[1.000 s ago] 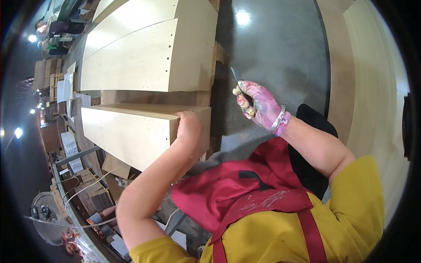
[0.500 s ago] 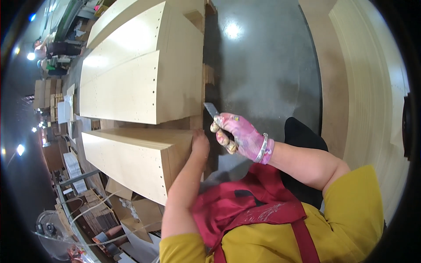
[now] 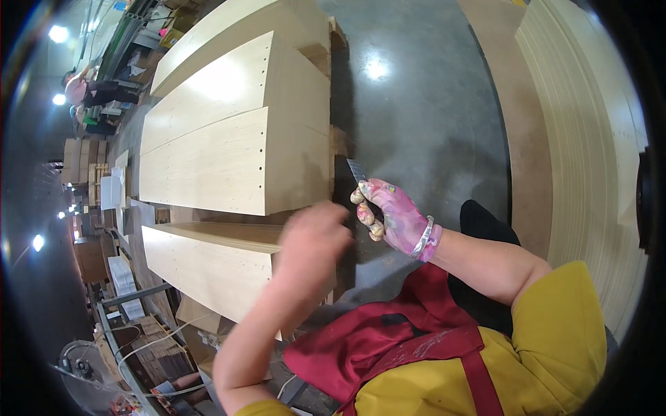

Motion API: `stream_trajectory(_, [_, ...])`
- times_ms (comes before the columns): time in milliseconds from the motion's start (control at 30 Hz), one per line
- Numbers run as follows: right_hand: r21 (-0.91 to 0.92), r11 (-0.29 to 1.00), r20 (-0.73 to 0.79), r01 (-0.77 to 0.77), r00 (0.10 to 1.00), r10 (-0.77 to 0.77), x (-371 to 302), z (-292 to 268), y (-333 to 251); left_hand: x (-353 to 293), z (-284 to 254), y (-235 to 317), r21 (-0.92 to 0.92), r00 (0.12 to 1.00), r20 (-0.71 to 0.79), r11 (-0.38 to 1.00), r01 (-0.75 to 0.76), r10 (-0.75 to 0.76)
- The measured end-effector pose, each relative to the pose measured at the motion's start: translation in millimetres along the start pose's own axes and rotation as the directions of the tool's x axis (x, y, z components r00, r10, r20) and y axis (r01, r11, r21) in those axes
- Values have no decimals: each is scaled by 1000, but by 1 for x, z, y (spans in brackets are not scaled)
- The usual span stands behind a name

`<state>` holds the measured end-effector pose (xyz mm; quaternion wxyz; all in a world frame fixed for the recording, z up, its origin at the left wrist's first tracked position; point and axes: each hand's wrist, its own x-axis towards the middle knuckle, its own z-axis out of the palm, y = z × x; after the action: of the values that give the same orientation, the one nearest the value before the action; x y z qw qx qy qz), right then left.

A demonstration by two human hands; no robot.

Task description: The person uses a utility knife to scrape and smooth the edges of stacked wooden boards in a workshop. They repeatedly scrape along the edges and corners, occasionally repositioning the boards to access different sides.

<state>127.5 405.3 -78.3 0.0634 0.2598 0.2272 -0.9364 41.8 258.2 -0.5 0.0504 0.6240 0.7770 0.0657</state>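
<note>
My right hand [image 3: 395, 216], in a stained pink glove with a silver band at the wrist, is closed on a small flat grey blade [image 3: 356, 169], perhaps a scraper. Its handle is hidden in my fingers. My bare left hand [image 3: 316, 239] is smeared by motion above the near end of a stack of pale wood panels [image 3: 208, 267]; its fingers cannot be made out. Just beyond it stand taller stacks of the same pale panels [image 3: 201, 173], with a row of dark holes along the near end.
The stacks rest on wooden pallets [image 3: 338, 142]. Grey floor [image 3: 423, 90] runs along their right side. Another long panel stack [image 3: 576, 139] stands at the far right. A metal frame [image 3: 125, 360] and cardboard [image 3: 163, 347] lie lower left. A person [image 3: 83, 90] stands far off at upper left.
My left hand has come up off the end of the nearer panel stack and is moving. The right hand with the blade has shifted slightly right in view. The whole view has shifted a little.
</note>
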Motion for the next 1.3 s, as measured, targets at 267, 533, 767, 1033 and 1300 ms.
stream_trajectory(267, [-88, 995, 87, -42, 995, 50, -14, 37, 24, -47, -100, -151, 198, 748, 124, 755, 625, -652])
stream_trajectory(533, [-16, 934, -209, -358, 914, 347, -24, 40, 77, -44, -78, -194, 126, 656, 270, 701, 702, -705])
stream_trajectory(767, [86, 905, -324, -417, 847, 421, -33, 28, 115, -1, -64, -200, 246, 661, 386, 762, 599, -644])
stream_trajectory(1033, [249, 887, -338, -390, 823, 457, -58, 11, 173, 5, -63, -201, 208, 700, 390, 797, 567, -599])
stream_trajectory(1300, [533, 769, -246, -353, 805, 540, -131, -92, 275, -1, -60, -210, 247, 673, 418, 789, 563, -611])
